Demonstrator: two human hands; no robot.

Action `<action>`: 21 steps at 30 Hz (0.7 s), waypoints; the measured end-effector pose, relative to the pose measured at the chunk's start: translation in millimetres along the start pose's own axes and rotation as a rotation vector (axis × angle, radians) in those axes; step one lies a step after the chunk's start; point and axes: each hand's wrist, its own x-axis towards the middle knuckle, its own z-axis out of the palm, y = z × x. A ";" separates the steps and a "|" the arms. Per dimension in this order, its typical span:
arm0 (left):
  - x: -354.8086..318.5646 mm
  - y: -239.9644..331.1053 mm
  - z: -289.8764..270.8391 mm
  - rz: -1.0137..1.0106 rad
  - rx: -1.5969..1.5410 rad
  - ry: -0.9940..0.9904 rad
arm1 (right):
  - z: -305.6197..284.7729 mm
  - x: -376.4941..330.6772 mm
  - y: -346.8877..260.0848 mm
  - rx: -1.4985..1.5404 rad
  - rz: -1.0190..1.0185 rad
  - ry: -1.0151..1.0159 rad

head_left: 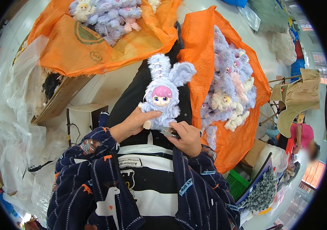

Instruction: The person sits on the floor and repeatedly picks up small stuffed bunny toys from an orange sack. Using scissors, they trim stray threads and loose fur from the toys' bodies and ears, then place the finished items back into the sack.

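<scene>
Lavender plush doll (pixel 161 92) with long rabbit ears and a pink fringe is facing me, ears pointing away, just over my lap (pixel 129 101). My left hand (pixel 134 122) is pinching its lower body, thumb lying across its belly. My right hand (pixel 187 138) is closing around a small metal tool (pixel 171 132) right by the doll's lower edge; my grip is hiding most of it, so I cannot tell for sure what kind it is. Ahead and to the left, one orange sack (pixel 64 50) is holding a heap of similar dolls (pixel 110 17) behind its near edge. On my right, another orange sack (pixel 198 42) is bearing more dolls (pixel 228 76) between its side edges.
</scene>
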 end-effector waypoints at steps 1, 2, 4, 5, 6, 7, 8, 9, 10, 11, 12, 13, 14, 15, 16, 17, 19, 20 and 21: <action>0.3 0.9 0.9 -0.009 0.002 0.006 | -1.9 3.0 -2.2 -0.023 -0.016 -0.003; 1.4 0.2 1.1 -0.013 0.000 0.018 | -3.5 4.8 -2.6 -0.046 -0.032 -0.006; 2.4 -0.6 0.4 -0.024 -0.001 0.045 | -3.7 4.3 0.4 -0.057 -0.012 -0.027; 3.3 -1.5 0.6 -0.015 -0.002 0.042 | -3.0 4.0 2.5 -0.062 -0.002 -0.038; 3.9 -2.9 0.8 -0.008 -0.001 0.041 | 0.4 3.2 4.6 -0.067 0.040 0.016; 4.7 -4.4 0.9 -0.001 -0.001 0.041 | 5.5 2.4 6.9 -0.071 0.081 0.069; 5.8 -6.2 0.5 0.025 0.000 0.049 | 9.8 2.7 8.7 -0.076 0.123 0.122; 6.6 -8.3 0.5 0.056 0.003 0.054 | 12.4 5.3 10.6 -0.050 0.169 0.185; 7.2 -9.7 0.9 0.086 0.006 0.059 | 14.8 5.7 11.8 -0.019 0.234 0.196; 7.6 -10.5 2.0 0.105 0.009 0.051 | 17.1 5.6 12.9 0.012 0.300 0.207; 8.3 -10.5 3.1 0.120 0.006 0.046 | 18.7 6.8 13.5 0.042 0.369 0.211; 9.1 -10.7 3.8 0.136 0.003 0.039 | 18.7 9.7 12.5 0.061 0.422 0.212; 10.0 -11.5 3.6 0.140 -0.004 0.044 | 21.0 9.0 16.1 0.103 0.454 0.193; 11.4 -12.2 3.0 0.144 -0.008 0.049 | 24.3 7.4 21.9 0.147 0.485 0.174; 12.7 -12.9 2.6 0.148 -0.012 0.054 | 25.4 6.5 26.0 0.191 0.516 0.156; 13.9 -13.4 2.2 0.125 -0.010 0.060 | 24.1 6.1 28.8 0.210 0.568 0.126; 14.6 -14.6 1.2 0.081 -0.008 0.077 | 22.2 6.3 31.3 0.249 0.669 0.062; 15.0 -14.8 1.2 0.080 -0.016 0.068 | 21.2 7.4 28.6 0.210 0.632 0.117; 15.6 -13.7 2.6 0.081 -0.022 0.058 | 18.4 10.4 23.6 0.172 0.592 0.174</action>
